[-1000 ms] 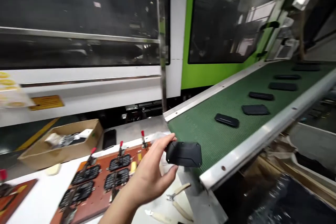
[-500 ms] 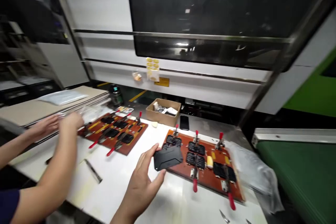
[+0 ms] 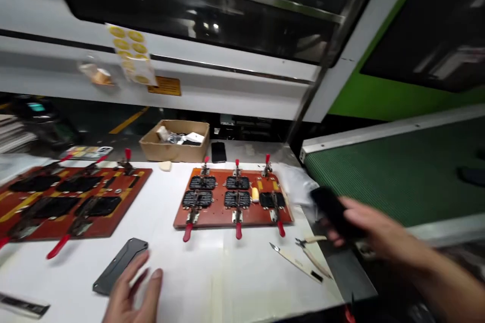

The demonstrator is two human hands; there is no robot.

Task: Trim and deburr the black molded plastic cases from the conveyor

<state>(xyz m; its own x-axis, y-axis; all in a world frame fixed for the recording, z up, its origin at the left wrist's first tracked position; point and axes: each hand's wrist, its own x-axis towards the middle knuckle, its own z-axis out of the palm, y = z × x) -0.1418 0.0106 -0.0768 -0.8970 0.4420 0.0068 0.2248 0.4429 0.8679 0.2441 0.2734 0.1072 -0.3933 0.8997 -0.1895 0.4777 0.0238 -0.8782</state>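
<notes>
— What's the left hand [image 3: 132, 295] doing down there at the near edge of the white worktable [image 3: 212, 272]?

— It lies flat, fingers spread, the fingertips resting on a flat dark grey plastic cover [image 3: 120, 265] that lies on the table just ahead of them. Nothing is pinched; the hand only touches it.

— And the right hand [image 3: 369, 234]?

— It is over the table's right end, by the edge of the green conveyor belt [image 3: 394, 176]. Its fingers are curled around a small black plastic part [image 3: 333, 209], which sticks out past the fingers toward the table. The picture is blurred there, so I can't make out the part's shape.

— What lies near that grip?

— Just under and to the left of it, a pair of cream-handled pliers [image 3: 312, 252] and a cream-handled knife [image 3: 295, 262] lie on the table. Further left sits a reddish-brown fixture board with red-handled toggle clamps [image 3: 235, 199], black parts seated in its nests. A crumpled clear plastic bag [image 3: 295, 184] lies between that board and the held part.

— Anything beyond the left hand?

— A second reddish-brown clamp board [image 3: 71, 199] on the far left, and an open cardboard box [image 3: 175, 141] behind the boards.
</notes>
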